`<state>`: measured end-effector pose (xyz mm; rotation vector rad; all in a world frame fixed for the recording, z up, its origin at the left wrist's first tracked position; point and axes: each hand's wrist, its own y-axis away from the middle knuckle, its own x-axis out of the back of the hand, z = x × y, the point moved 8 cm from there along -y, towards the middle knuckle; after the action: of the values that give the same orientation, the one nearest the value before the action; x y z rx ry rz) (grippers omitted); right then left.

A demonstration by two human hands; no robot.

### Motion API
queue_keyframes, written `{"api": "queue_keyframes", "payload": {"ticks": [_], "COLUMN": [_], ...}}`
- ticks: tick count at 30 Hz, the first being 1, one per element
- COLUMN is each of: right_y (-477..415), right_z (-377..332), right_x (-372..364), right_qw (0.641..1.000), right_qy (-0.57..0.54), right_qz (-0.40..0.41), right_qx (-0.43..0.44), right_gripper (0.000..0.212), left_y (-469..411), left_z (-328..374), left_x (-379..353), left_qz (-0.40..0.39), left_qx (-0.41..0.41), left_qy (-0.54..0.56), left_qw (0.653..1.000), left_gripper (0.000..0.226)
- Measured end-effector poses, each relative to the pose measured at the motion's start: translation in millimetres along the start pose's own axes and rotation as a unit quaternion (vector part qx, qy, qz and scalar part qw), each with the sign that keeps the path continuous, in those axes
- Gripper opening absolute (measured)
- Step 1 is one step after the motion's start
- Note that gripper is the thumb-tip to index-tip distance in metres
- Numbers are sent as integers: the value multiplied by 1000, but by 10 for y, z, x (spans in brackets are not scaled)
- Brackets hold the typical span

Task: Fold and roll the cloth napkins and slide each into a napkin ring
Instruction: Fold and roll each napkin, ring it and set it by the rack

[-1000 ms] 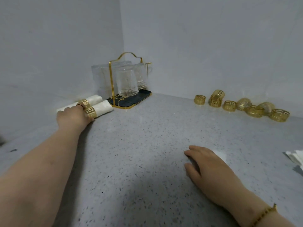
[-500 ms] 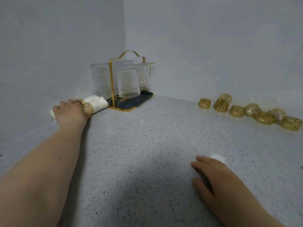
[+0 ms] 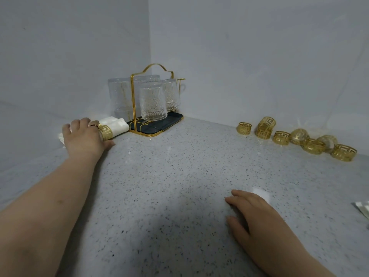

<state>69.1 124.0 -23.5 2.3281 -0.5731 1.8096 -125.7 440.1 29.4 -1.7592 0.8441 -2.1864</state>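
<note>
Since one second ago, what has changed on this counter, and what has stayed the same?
The left hand slid further over the two ringed napkins and seems to have nudged them slightly nearer the glass rack. The right hand stayed flat on the counter, and the loose rings did not move.

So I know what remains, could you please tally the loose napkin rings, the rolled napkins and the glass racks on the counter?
Loose gold fretwork metal napkin rings: 8
Rolled white cloth napkins: 2
Gold wire glass rack with dark tray: 1
Total: 11
</note>
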Motion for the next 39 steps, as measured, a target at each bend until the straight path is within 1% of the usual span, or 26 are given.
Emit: {"api": "queue_keyframes", "payload": {"ticks": [3,4,7,9,12,13,15,17,19,22,24,25,27,29,31,33,35,36,39], "right_y": [25,62,53,47,65,100,188,344,590,1009,1322,1461,1723,1895,1971,1964,1962,1971,2043], "right_z": [-28,-13,-19,-30,-7,15,45,169,441,930,1271,1436,1718,1863,1902,1866,1853,1855,1846], "right_x": [28,60,52,32,68,109,182,237,376,684,873,933,1007,1037,1056,1035,1032,1047,1146], "right_qw": [1000,1000,1000,999,997,997,995,995,993,986,977,973,965,962,960,958,955,954,951], "right_qy": [-16,-16,-20,-34,-58,-61,-72,-70,-63,-26,6,21,36,32,53,113,142,135,68], "right_qz": [4,7,13,11,40,56,70,64,76,123,142,140,121,115,128,130,143,157,222], "right_qx": [9,9,10,7,-5,-12,-21,-34,-62,-114,-158,-183,-229,-247,-244,-230,-219,-215,-204], "right_gripper": [51,47,49,47,41,39,37,39,41,40,41,41,33,28,26,24,23,23,25], "left_y": [72,120,287,487,888,1054,1444,1819,2111,2408,2591,2669,2800,2866,2895,2896,2896,2898,2900], "left_z": [12,64,258,490,905,1042,1289,1544,1762,2052,2257,2335,2439,2453,2430,2417,2424,2432,2436], "left_x": [125,176,286,364,504,552,593,664,780,925,983,998,1027,1062,1089,1073,1092,1107,1104], "left_qz": [17,13,-2,-31,-95,-136,-248,-324,-354,-371,-377,-369,-323,-266,-242,-234,-229,-225,-218], "left_qx": [-19,-27,-56,-93,-127,-128,-148,-204,-235,-261,-284,-296,-314,-314,-311,-312,-316,-320,-329], "left_qy": [28,30,50,62,143,188,259,286,309,338,341,331,304,298,306,315,321,317,309], "left_qw": [999,999,997,993,977,964,922,878,851,825,813,817,840,861,867,865,863,864,865], "left_gripper": [65,63,55,51,38,35,34,34,32,28,30,34,41,44,38,35,34,34,34]}}
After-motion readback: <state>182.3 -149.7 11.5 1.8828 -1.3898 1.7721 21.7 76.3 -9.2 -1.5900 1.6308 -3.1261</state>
